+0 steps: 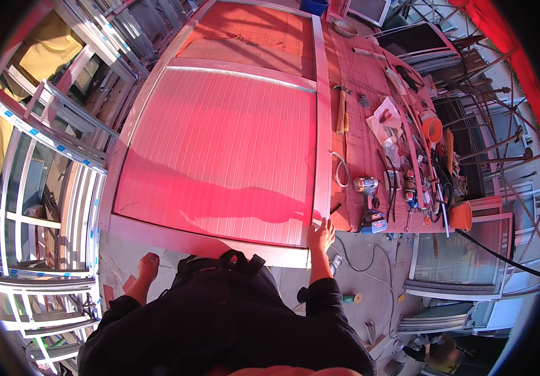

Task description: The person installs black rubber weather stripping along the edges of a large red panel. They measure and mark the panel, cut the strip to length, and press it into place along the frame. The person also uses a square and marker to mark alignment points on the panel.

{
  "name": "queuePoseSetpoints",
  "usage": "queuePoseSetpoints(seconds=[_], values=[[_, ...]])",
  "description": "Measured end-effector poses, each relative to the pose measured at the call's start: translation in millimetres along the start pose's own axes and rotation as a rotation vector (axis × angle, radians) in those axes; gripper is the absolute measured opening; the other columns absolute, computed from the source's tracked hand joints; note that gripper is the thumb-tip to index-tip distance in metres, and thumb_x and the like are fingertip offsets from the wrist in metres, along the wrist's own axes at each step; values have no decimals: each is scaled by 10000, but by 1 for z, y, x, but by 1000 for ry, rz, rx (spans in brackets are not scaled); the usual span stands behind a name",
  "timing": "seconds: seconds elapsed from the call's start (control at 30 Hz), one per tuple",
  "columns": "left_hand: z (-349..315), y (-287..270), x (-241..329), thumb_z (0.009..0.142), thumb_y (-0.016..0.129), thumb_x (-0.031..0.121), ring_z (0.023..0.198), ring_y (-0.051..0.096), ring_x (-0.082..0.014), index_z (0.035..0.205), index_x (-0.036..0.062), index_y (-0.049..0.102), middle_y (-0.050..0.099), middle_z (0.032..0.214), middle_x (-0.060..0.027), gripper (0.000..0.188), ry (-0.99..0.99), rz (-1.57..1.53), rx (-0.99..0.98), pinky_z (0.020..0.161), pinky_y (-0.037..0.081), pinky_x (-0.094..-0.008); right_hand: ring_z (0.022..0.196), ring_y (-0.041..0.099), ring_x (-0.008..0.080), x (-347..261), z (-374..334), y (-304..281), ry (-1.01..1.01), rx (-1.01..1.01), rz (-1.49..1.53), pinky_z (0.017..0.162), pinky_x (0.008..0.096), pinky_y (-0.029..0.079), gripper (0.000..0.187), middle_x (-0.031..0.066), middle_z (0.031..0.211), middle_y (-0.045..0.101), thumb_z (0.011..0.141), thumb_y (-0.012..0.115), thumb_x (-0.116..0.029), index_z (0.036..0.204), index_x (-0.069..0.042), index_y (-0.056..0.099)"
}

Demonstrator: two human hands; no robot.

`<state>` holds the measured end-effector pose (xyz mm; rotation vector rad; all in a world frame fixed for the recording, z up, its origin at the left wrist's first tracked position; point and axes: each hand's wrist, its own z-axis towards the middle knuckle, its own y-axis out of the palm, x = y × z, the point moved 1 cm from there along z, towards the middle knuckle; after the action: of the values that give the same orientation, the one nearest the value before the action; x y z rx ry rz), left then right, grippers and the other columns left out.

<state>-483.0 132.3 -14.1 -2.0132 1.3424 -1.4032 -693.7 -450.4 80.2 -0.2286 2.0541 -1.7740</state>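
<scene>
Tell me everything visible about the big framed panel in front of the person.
The framed panel lies roughly flat, apparently on the worktable. Its pale frame looks metallic; a crossbar divides it. The larger, nearer section has lengthwise ribs; whether the farther one is filled is unclear. Reddish light tints it, a shadow crosses it, and the right hand touches its near right corner.

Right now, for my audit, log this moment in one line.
right hand: on panel frame, near-right corner; left hand: near frame, curled; power drill: on worktable
</scene>
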Motion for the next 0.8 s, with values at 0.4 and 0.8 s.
queuePoseSetpoints(seconds=[0.4,0.8], values=[[4,40,6,921,533,312,627,655,-221,891,-17,662,684,731,-125,354,-161,-388,44,628,518,-376,1440,247,373,-17,21,3,-114,57,-12,1148,527,227,713,199,1545,307,853,606,-285,1466,-22,354],[3,20,-23,868,622,228,796,655,-264,939,21,677,672,856,-122,225,-47,-188,423,731,511,-400,1289,458,346,30,10,5,-49,40,148,1035,523,371,555,167,1363,519,834,635,-298,1309,-27,539]])
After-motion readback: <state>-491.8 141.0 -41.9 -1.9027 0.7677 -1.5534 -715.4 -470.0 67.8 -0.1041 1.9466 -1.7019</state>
